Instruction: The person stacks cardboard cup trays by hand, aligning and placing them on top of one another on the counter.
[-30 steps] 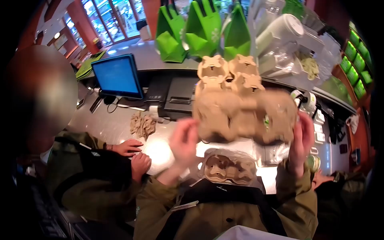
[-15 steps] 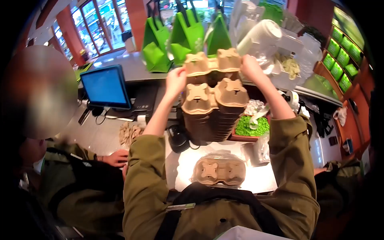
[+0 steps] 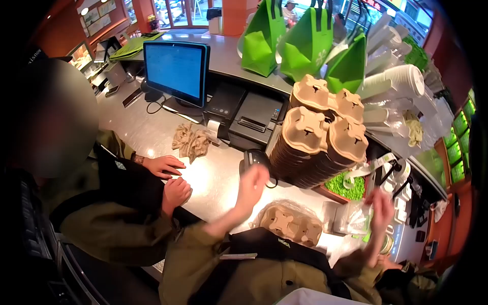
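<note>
Pulled back from the stacks, my left hand [image 3: 252, 187] is raised over the counter beside a black scanner-like device [image 3: 251, 161]. My right hand [image 3: 381, 212] hovers to the right, near clear plastic packs [image 3: 351, 218]. Motion blurs the fingers of both hands, and nothing shows in either. Ahead stand two tall stacks of brown cardboard cup carriers, the front stack [image 3: 304, 133] and the rear stack [image 3: 311, 94], side by side and touching. A plastic-wrapped cup carrier [image 3: 294, 226] lies on the counter just in front of my body.
A co-worker's hands [image 3: 170, 175] rest on the counter at left, near a crumpled brown cloth [image 3: 191, 142]. A monitor [image 3: 175, 71] and black printers [image 3: 254, 119] stand behind. Green bags [image 3: 305, 43], stacked cup lids [image 3: 401, 84] and a green planter [image 3: 348, 187] surround the carriers.
Both hands have let go of the rear carrier stack and come back toward my body. The rear stack now sits against the front one. My view has turned left.
</note>
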Demonstrator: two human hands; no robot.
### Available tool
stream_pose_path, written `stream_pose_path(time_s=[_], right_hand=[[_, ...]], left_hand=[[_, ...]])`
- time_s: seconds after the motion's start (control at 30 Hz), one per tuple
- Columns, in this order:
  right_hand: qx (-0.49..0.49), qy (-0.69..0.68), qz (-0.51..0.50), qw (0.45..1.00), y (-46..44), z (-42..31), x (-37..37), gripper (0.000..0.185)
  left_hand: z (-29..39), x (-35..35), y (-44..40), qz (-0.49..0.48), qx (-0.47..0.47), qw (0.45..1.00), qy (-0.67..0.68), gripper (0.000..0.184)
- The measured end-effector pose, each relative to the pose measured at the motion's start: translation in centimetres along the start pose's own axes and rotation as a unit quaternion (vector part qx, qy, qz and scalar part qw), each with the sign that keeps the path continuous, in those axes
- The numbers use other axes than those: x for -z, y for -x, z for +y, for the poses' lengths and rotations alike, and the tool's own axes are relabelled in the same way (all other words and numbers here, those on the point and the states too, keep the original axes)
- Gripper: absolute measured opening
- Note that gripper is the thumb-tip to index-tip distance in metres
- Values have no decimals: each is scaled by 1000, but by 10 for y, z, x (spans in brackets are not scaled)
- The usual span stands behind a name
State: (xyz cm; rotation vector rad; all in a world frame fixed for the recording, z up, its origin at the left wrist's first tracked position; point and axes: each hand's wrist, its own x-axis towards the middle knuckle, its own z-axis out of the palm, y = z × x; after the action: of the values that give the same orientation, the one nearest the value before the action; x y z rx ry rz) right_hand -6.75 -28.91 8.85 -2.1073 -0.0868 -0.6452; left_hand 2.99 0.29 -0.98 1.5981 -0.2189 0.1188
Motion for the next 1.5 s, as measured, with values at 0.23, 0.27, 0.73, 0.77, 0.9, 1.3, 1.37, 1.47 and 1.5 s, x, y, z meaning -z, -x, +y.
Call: stream_pose_path(time_s=[0.23, 0.27, 0.73, 0.77, 0.9, 1.3, 1.37, 1.47, 1.5], right_hand=[[-415, -92, 77, 902, 182, 120, -81, 18], [-396, -73, 60, 913, 183, 119, -83, 17], [-511, -228, 32, 828, 158, 86, -54, 13], [-486, -236, 51, 840, 153, 71, -49, 13], [-419, -224, -15, 880, 159, 72, -45, 16], [-104, -194, -130, 967, 13, -16, -70, 18], [-141, -449, -86, 878, -28, -21, -99, 20], [-209, -480, -41, 851, -60, -28, -128, 22], [-226, -490, -31, 841, -64, -29, -135, 23]], left_hand=[[-99, -14, 112, -83, 19, 972, -221, 11], [-83, -12, 106, -85, 68, 977, -186, 11], [-77, -8, 87, -139, 122, 960, -208, 13], [-73, -7, 87, -128, 111, 967, -190, 11], [-63, -7, 83, -89, 89, 982, -142, 8], [118, -16, -103, -14, -232, 970, 78, 31], [123, -23, -130, -52, -277, 960, -10, 39], [110, -35, -150, -101, -274, 954, -61, 42], [107, -37, -150, -108, -250, 957, -101, 43]])
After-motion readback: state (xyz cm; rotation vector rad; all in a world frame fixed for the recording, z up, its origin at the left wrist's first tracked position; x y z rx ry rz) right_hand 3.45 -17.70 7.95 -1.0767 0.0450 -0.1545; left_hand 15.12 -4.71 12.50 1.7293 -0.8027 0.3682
